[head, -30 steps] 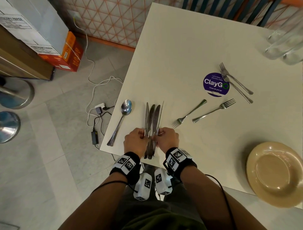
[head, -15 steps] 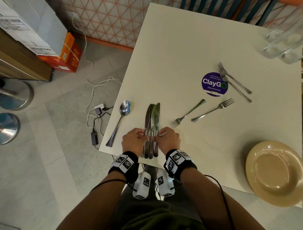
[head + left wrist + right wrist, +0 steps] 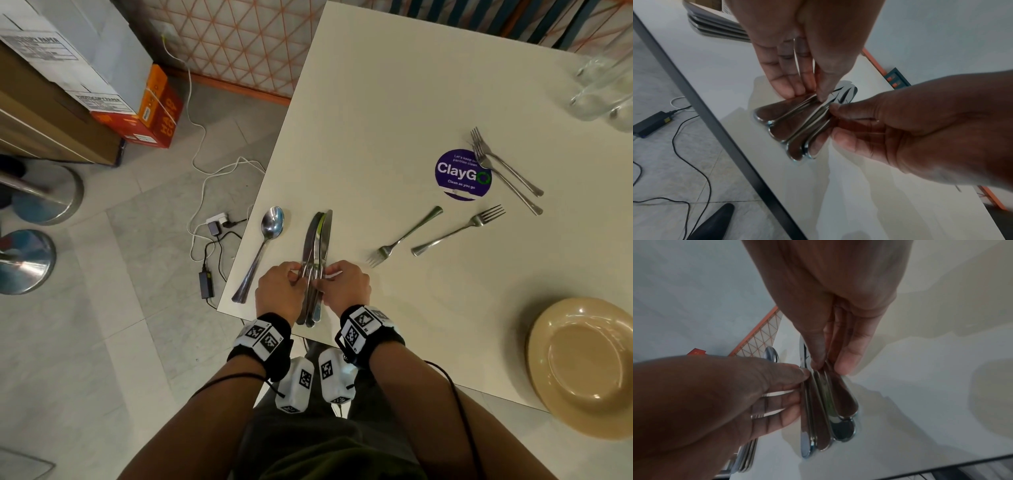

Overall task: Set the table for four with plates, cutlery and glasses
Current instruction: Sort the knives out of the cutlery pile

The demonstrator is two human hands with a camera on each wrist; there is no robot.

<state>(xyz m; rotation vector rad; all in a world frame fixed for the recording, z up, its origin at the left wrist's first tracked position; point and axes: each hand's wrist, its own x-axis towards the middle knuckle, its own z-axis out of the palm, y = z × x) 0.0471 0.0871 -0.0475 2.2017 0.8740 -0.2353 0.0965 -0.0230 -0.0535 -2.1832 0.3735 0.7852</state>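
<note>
Several steel knives (image 3: 317, 246) lie gathered in a bundle near the table's front left corner, blades pointing away from me. My left hand (image 3: 296, 279) pinches the handles from the left and my right hand (image 3: 325, 277) pinches them from the right. In the left wrist view the knife handles (image 3: 789, 128) fan out between the left fingers (image 3: 789, 81) and the right hand (image 3: 920, 123). The right wrist view shows the same handles (image 3: 830, 412) overlapping. A stack of spoons (image 3: 270, 228) lies just left of the knives.
Two forks (image 3: 404, 236) (image 3: 459, 229) lie right of the knives, and two more (image 3: 503, 168) lie beside a purple sticker (image 3: 462, 174). A beige plate (image 3: 582, 366) sits at the front right edge. Glasses (image 3: 603, 89) stand at the far right. Cables and boxes are on the floor to the left.
The knife blades were fanned apart a second ago; both hands have pressed them together into a tighter bundle. Both hands stay at the handles.
</note>
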